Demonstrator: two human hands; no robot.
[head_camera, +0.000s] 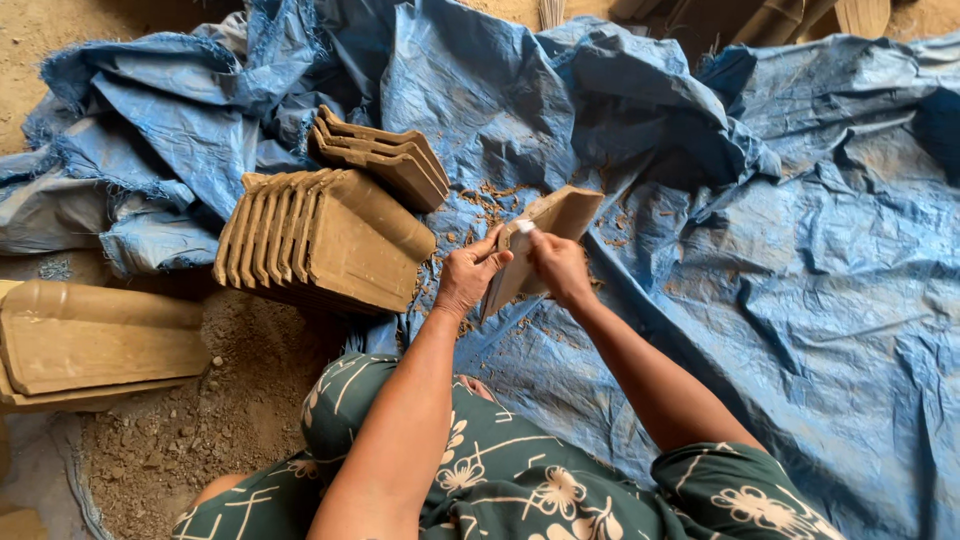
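Left hand: the left hand (468, 272) is gripping the near edge of a brown clay tile (545, 240), fingers wrapped round it and steadying it on edge above the tarp.
Right hand: the right hand (558, 262) is closed around a small pale tool (524, 227), pressing it against the upper edge of the same tile; what kind of tool it is cannot be told.
Tile in hand: it is being held tilted, between both hands, over the crumpled blue tarp (820, 250), just right of the stacks.
Stacks: a row of tiles standing on edge (320, 240) is leaning just left of the left hand, with 3 or so more tiles (385, 155) lying behind it, touching.
Other tiles: 2 flat tiles (95, 340) are lying well apart at the left, on the dirt floor (240, 400).
Scraps: brown clay crumbs (490, 200) are lying scattered on the tarp around the tile.
Doing it well: judging by the crumbs, the edge is being trimmed; the tile probably wants firm support close to the scraped spot, and light, even strokes along the edge, since unfired clay looks likely to chip or bend.
Clothing: the person is wearing green cloth with a pale flower print (520, 480).
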